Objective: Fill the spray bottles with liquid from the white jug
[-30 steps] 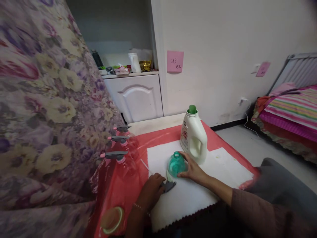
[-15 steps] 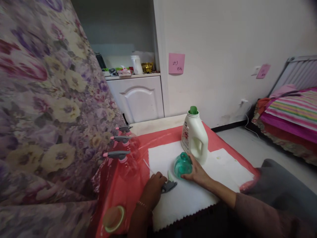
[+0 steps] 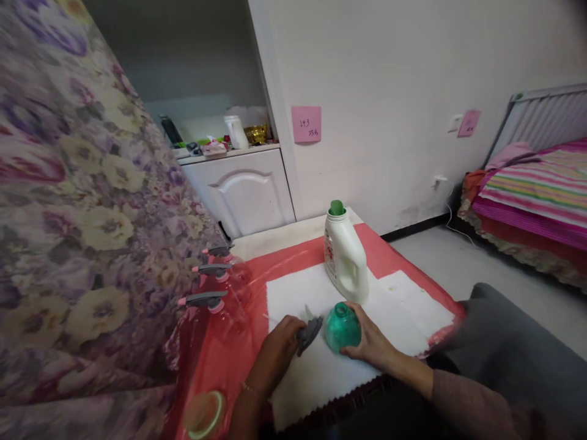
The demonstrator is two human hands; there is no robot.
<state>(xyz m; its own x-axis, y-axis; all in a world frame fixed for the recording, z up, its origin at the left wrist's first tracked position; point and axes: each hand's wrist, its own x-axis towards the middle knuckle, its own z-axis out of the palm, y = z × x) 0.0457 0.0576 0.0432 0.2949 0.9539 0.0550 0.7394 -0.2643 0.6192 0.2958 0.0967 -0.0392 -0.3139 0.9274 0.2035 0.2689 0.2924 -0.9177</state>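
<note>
My right hand [image 3: 369, 339] is wrapped round the side of a translucent green bottle [image 3: 340, 333] whose neck is open at the top. My left hand [image 3: 280, 345] grips a grey spray head [image 3: 309, 335], held just left of the bottle and apart from it. A thin pale tube shows to the left of that hand. Behind the bottle stands a large cream jug [image 3: 343, 256] with a green piece [image 3: 336, 208] in its mouth. White cloth [image 3: 321, 382] lies beneath both hands.
Several clear spray bottles [image 3: 227, 311] with grey and pink heads line the left side of the red table [image 3: 293, 263]. A round container [image 3: 204, 415] sits at the near left corner. A floral curtain [image 3: 105, 214] hangs at the left.
The spray head has been lifted and tilted more upright in my left hand. My right hand has brought the green bottle nearer to me. The whole view has shifted and turned slightly.
</note>
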